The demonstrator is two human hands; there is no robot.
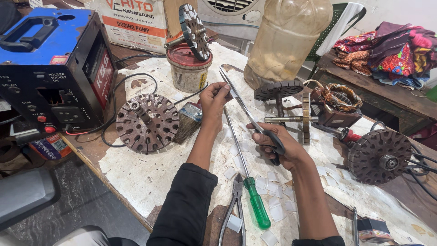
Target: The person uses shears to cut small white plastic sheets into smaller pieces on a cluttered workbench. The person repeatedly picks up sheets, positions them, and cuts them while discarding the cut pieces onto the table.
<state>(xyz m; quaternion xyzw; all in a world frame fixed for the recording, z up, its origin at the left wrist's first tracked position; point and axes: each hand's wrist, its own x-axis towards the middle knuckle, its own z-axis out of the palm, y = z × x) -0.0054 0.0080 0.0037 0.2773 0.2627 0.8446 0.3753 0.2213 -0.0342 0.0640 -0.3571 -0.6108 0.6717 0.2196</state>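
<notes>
While your right hand (277,143) grips the black handles of the scissors (248,111), your left hand (214,98) pinches a small strip of white sheet (231,92) between thumb and fingertips, right at the tips of the long blades. The blades point up and away from you, standing slightly parted, with the strip held just beside them above the table (136,177).

Judging from what lies about, you are well into the cutting: many small white cut pieces (268,182) are scattered on the table below and between your hands, some touching the green-handled screwdriver (255,205) and the pliers (234,200) that lie side by side near your left forearm. The piece in your fingers looks short, so little seems left of that strip; whether more uncut sheet waits elsewhere, I cannot tell.

To your left a round slotted rotor (146,123) lies flat with a paintbrush (187,125) touching its edge, and a red-lidded tin (187,66) stands behind. A second rotor on a shaft (291,107) stands just beyond the scissors, with a copper winding (340,98) near it. None of the cut pieces appears fitted into any slot yet.
</notes>
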